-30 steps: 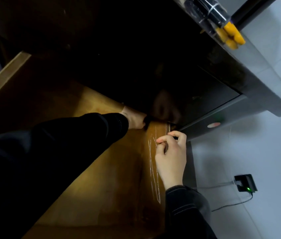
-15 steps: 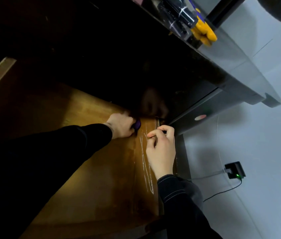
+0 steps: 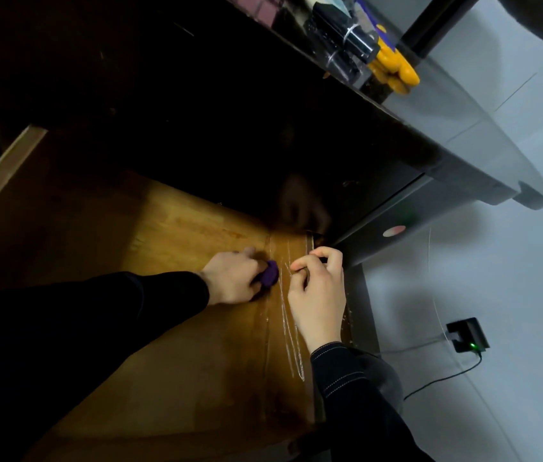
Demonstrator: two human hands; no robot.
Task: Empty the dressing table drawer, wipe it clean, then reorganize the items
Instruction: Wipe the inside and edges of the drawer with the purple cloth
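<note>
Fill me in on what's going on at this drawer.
A person is bent over the pulled-out wooden drawer. The left hand holds a small purple wad, likely a cloth, down on the drawer floor near its right side. The right hand sits just beside it, fingers curled above a whitish streaky strip. Whether it pinches anything is unclear. This looks like the wiping stage.

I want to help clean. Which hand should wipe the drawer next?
Probably left: the left hand grips the purple cloth on the drawer bottom; the right hand holds no cloth.
</note>
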